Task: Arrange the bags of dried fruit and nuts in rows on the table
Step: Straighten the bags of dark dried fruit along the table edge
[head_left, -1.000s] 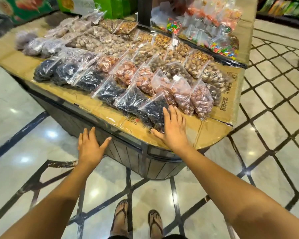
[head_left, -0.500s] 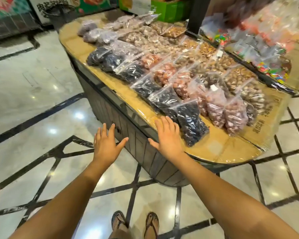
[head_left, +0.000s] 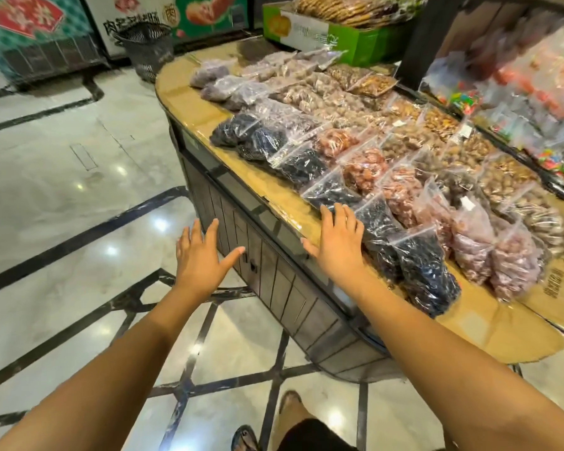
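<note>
Head view: right hand [head_left: 337, 239] flat, palm down, fingers straight and a little spread, holding nothing. It lies over the near long edge of the table [head_left: 189, 102], fingertips at the near end of a bag of dark dried fruit [head_left: 331, 190]; actual contact cannot be told. Thumb points out over the table's rim.

Left hand [head_left: 201, 258] also flat and spread, thumb wide, holding nothing. It hovers off the table, in front of the slatted side panel [head_left: 274, 288], over the floor [head_left: 62, 190].

Bags lie on the cardboard-covered tabletop in rows running along its length, each overlapping its neighbour. Nearest the front edge: the row of dark fruit bags, from the far rounded end to the near end. Behind it: a row of reddish-brown bags [head_left: 365, 167]. Further back: rows of pale nut bags [head_left: 440, 122]. All are clear zip bags, lying tilted.

At the table's far end, a green box [head_left: 365, 43] of flat biscuits. Along the back edge, blurred packets of coloured sweets [head_left: 463, 99]. Beyond the far end, on the floor, a black mesh basket [head_left: 147, 47].

Bottom of view: 1 sandalled foot [head_left: 245, 439] on marble tiles with dark inlay lines.
</note>
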Action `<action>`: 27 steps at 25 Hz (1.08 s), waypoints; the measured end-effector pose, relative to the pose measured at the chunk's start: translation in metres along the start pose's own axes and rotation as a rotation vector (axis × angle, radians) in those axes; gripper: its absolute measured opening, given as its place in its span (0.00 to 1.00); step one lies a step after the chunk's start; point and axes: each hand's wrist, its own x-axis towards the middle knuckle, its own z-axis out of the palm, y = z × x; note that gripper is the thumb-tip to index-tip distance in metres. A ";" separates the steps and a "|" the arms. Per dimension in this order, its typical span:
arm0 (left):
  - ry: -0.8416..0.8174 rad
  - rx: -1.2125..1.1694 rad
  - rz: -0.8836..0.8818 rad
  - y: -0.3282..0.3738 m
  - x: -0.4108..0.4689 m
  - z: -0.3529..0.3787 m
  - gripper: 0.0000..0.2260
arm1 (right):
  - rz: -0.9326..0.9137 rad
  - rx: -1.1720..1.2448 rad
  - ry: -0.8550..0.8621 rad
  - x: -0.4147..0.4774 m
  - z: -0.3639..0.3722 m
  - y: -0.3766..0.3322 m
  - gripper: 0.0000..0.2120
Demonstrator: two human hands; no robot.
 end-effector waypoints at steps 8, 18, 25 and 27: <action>-0.007 -0.113 0.035 0.010 0.158 -0.003 0.42 | -0.007 0.126 0.050 0.149 0.002 -0.034 0.38; -0.140 -0.267 0.144 -0.014 0.325 -0.014 0.55 | -0.031 0.352 -0.347 0.337 0.021 -0.090 0.50; -0.458 -0.145 0.577 -0.017 0.441 0.000 0.58 | 0.014 0.255 -0.471 0.349 0.035 -0.092 0.62; -0.489 -0.129 0.745 -0.017 0.463 0.005 0.53 | 0.042 0.228 -0.470 0.349 0.034 -0.095 0.61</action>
